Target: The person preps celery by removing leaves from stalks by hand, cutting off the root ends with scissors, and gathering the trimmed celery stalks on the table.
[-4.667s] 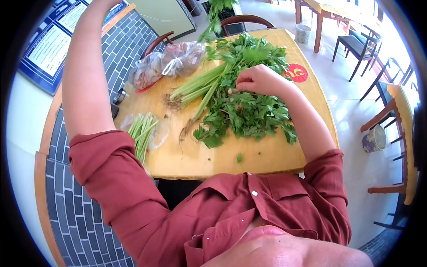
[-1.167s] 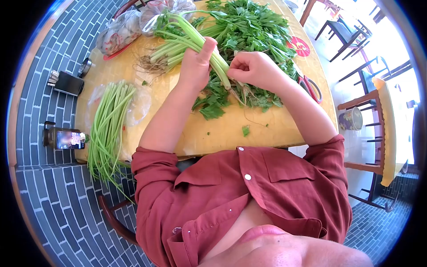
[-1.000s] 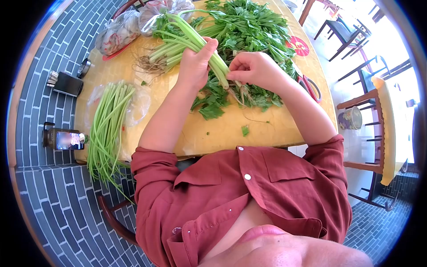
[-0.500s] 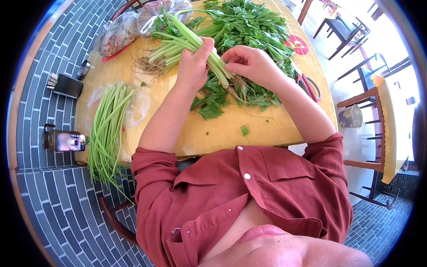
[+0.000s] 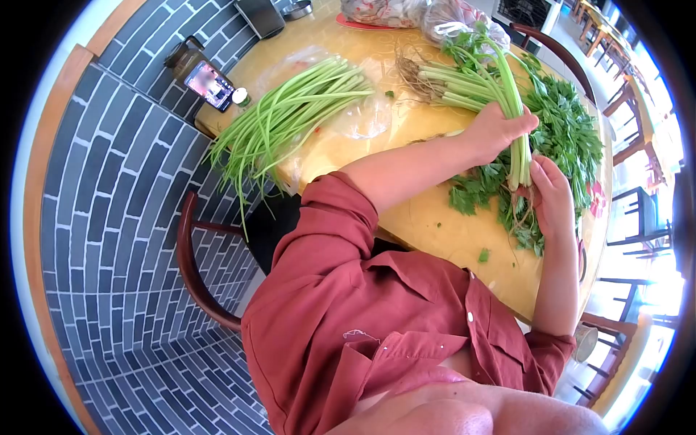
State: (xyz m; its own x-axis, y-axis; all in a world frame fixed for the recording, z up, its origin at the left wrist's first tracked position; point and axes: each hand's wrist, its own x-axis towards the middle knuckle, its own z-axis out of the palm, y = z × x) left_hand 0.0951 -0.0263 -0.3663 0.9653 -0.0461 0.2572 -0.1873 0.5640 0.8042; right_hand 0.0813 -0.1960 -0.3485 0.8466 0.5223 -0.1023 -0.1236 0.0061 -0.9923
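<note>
My left hand [image 5: 500, 133] is wrapped round a few pale green celery stalks [image 5: 520, 161], their root end pointing down toward me. At that root end are the curled fingers of my right hand [image 5: 552, 192], closed on the base of the stalks beside the thin brown roots [image 5: 518, 206]. Behind them lies more celery [image 5: 453, 85] with tangled roots at its left end. Its dark green leaves [image 5: 569, 138] spread on the right, partly under my hands. On the left, a pile of bare green stalks [image 5: 304, 101] rests partly on a clear plastic bag [image 5: 368, 119].
The yellow table [image 5: 428, 232] carries small leaf scraps near its front edge. Filled plastic bags [image 5: 384, 11] stand at the back. A phone [image 5: 209, 85] leans at the left corner, by a brick wall [image 5: 123, 181]. One wooden chair [image 5: 196, 268] is at lower left.
The view has turned left, so table and hands appear farther right. My left hand still grips the celery; my right hand stays at its root end, with its fingers now lower along it.
</note>
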